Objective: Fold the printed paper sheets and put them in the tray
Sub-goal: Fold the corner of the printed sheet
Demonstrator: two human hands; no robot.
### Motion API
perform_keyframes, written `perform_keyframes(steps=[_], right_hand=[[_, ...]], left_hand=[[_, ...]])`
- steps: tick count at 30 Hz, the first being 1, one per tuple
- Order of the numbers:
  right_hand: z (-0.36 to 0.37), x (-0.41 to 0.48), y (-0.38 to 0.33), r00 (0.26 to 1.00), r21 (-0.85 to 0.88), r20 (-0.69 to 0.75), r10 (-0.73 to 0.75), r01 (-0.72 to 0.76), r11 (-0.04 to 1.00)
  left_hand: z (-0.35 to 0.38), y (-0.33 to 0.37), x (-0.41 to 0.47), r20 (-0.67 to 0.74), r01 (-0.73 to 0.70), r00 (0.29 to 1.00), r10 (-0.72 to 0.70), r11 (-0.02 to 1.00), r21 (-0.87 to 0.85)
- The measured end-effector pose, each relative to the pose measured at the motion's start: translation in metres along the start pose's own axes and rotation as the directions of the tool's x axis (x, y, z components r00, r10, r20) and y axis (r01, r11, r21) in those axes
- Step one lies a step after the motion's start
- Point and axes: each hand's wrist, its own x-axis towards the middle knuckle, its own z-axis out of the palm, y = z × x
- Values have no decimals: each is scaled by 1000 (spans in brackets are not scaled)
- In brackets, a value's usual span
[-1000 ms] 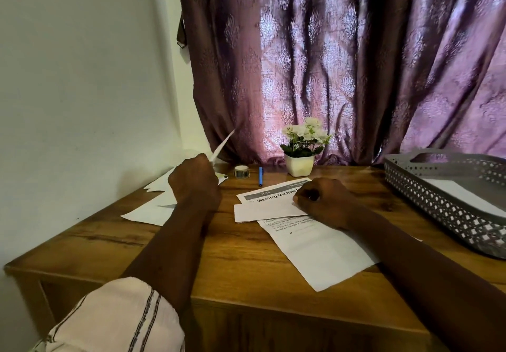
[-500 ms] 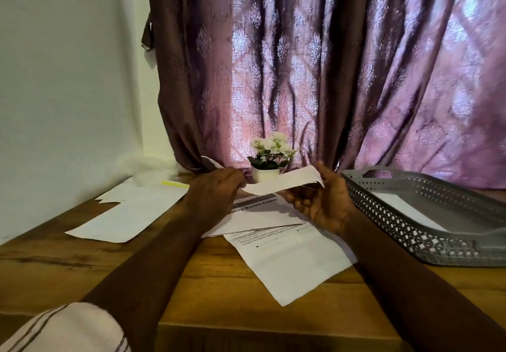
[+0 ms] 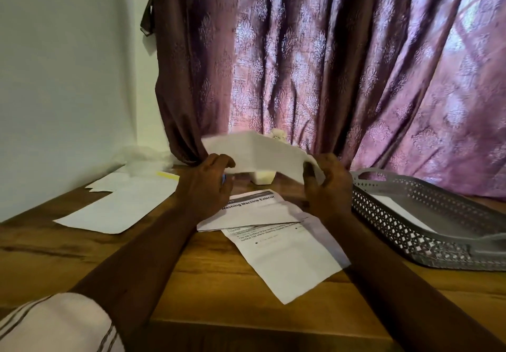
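"What did you see, starting at the wall side?"

"Loose white sheets [image 3: 120, 203] lay on the left of the worktop [image 3: 82, 253], untouched. Next came the left hand [image 3: 206, 184], closed on the left end of a folded sheet [image 3: 260, 154]; the right hand [image 3: 327, 184] pinched its other end. A second before, that strip had rested flat on the printed pages [image 3: 262, 209] under the right hand alone, while the left held another sheet up near the wall."

"So it had been lifted?"

"Yes. It hung in the air, clear of the worktop, bowed between both hands and hiding most of the small flower pot [image 3: 263, 177]. Half a second earlier it sat lower, just above the pages."

"Meaning what for the job?"

"I judged this fold finished and ready to go right, into the grey tray [image 3: 410, 231], where a white sheet [image 3: 397, 209] already lay. The printed pages beneath still needed folding."
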Motion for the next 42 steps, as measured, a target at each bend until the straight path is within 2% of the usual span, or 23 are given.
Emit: perform_keyframes(steps=[2, 3, 4, 5, 6, 7, 8, 9, 11, 12, 13, 14, 16, 19, 20, 23, 26, 31, 34, 36, 38, 40, 42], right_hand=[[-3, 1, -8, 954, -156, 13, -299, 297, 942], [-3, 0, -15, 907, -220, 54, -418, 419, 881], [-1, -4, -21, 844, -265, 112, -525, 534, 803], [4, -8, -26, 769, -288, 187, -612, 638, 714], [9, -14, -30, 689, -269, 279, -668, 724, 635], [15, -20, -33, 616, -216, 384, -688, 784, 581], [20, -26, -35, 559, -142, 495, -665, 807, 573], [24, -30, -38, 537, -78, 606, -587, 774, 628], [29, -34, -40, 573, -36, 751, -328, 532, 846], [31, -35, -39, 607, -27, 764, -220, 370, 929], [33, -36, -35, 639, 1, 755, -149, 225, 974], [33, -35, -29, 668, 38, 737, -106, 116, 993], [33, -33, -16, 668, 46, 743, -46, 18, 999], [27, -27, 0, 551, -53, 832, 66, -40, 998], [26, -26, 3, 544, -75, 834, 88, -47, 996], [25, -21, 8, 588, -116, 799, 129, -59, 991], [27, -21, 7, 609, -149, 778, 154, -59, 987], [22, -20, -1, 628, -173, 769, 120, 23, 985], [23, -20, -2, 628, -169, 775, 71, 97, 981], [25, -21, -3, 631, -161, 774, 56, 110, 981], [26, -23, -5, 642, -147, 765, 45, 105, 984], [28, -25, -7, 640, -151, 767, 42, 116, 982], [30, -24, -7, 621, -183, 782, 52, 148, 972]], left_hand=[[-3, 8, 0, 20, 97, 995, -95, 983, -158], [-5, 13, 0, 77, 208, 978, -194, 921, -330], [-8, 19, 1, 206, 372, 928, -310, 766, -525], [-6, 21, 2, 378, 533, 845, -379, 532, -658], [-2, 21, 2, 516, 642, 760, -395, 332, -691], [2, 20, 1, 582, 689, 714, -389, 247, -681], [8, 16, 0, 588, 705, 703, -399, 282, -651], [15, 9, -2, 560, 691, 723, -405, 391, -608], [21, 2, -5, 494, 581, 788, -368, 710, -398], [19, 2, -5, 485, 494, 805, -341, 838, -231], [19, -1, -7, 486, 408, 810, -327, 911, -67], [18, -1, -9, 480, 344, 813, -329, 937, 59], [19, -7, -8, 482, 295, 805, -346, 938, 182], [10, 0, -6, 512, 262, 790, -336, 941, 214], [4, 4, -5, 539, 256, 775, -329, 944, 208], [-12, 7, -1, 637, 300, 703, -317, 944, 138], [-21, 5, -1, 698, 314, 638, -325, 938, 149], [-26, -7, -6, 666, 480, 624, -408, 873, 85], [-26, -15, -2, 563, 561, 689, -457, 828, -14], [-26, -19, -1, 376, 612, 732, -568, 791, 3], [-31, -22, -2, 127, 642, 758, -640, 766, 28], [-39, -23, -3, -22, 617, 784, -620, 774, 145], [-42, -22, -3, 60, 518, 807, -588, 753, 405]])
